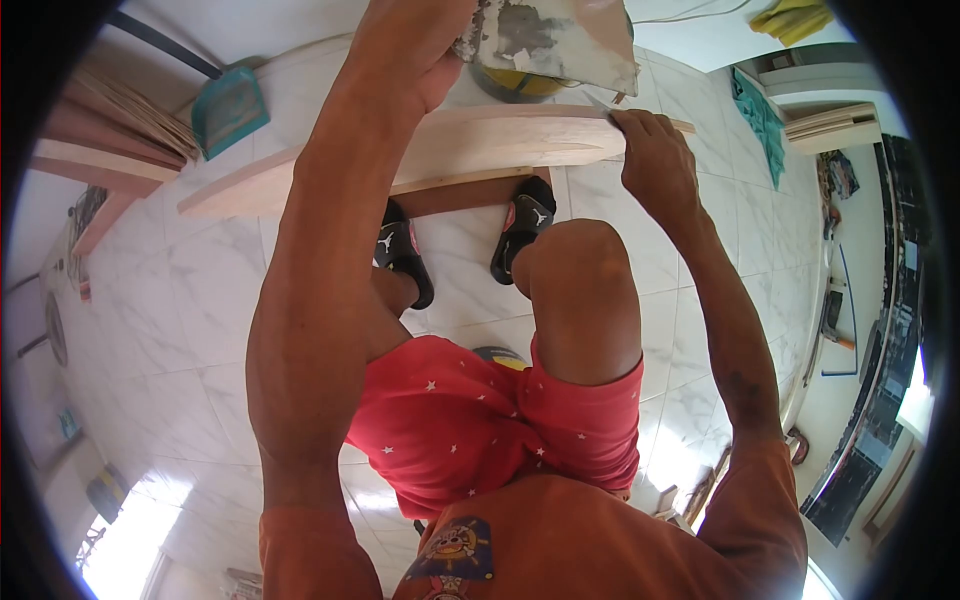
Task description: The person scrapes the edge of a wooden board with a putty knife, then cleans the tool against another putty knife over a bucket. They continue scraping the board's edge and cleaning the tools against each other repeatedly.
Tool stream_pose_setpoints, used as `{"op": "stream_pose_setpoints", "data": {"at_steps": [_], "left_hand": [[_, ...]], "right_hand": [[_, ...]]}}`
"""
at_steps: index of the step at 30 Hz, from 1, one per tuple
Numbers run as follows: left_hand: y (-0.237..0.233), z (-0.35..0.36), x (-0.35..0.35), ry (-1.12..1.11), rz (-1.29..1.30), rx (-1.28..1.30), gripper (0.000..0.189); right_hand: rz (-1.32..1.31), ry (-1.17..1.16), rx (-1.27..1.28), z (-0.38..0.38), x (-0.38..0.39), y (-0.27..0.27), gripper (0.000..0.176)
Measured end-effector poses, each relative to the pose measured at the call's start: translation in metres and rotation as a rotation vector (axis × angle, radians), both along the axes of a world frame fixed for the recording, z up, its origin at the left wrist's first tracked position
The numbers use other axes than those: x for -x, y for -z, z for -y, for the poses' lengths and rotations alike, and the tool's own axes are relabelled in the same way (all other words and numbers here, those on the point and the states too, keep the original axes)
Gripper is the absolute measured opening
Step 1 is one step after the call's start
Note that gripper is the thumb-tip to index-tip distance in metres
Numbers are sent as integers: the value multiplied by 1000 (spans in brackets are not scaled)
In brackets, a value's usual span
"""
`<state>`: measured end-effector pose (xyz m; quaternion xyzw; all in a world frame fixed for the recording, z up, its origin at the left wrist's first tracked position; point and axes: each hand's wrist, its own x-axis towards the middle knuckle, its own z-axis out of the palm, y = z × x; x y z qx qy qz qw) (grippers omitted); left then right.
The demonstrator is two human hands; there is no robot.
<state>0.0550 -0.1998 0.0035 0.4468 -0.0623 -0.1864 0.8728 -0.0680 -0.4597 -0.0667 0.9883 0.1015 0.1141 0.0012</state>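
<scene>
At the top of the view my left hand is closed on a flat board smeared with grey and white putty; most of its fingers are out of sight. My right hand grips a putty knife, whose thin blade points up and left under the lower edge of that board. Below both hands a long, pale curved wooden panel stands across the floor in front of my feet. My right hand is close to the panel's right end. A round yellow and dark object sits behind the panel, partly hidden by the board.
A teal dustpan lies at upper left beside stacked wooden boards. On the right are a green cloth, more wood strips, a hammer and a blue-framed saw. The floor has white tiles.
</scene>
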Motion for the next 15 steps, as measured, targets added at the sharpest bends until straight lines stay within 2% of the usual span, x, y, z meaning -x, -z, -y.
{"op": "stream_pose_setpoints", "data": {"at_steps": [3, 6, 11, 15], "left_hand": [[-1, -1, -1, -9, -14, -24, 22], [-1, -2, -1, 3, -3, -15, 22], [-3, 0, 0, -3, -12, -50, 24], [-2, -1, 2, -15, -9, -65, 25]], "right_hand": [[-119, 100, 28, -5, -3, -1, 32], [-145, 101, 10, -24, -2, 0, 31], [-174, -89, -6, -46, -5, 0, 36], [-213, -252, -117, -41, -2, -5, 39]]}}
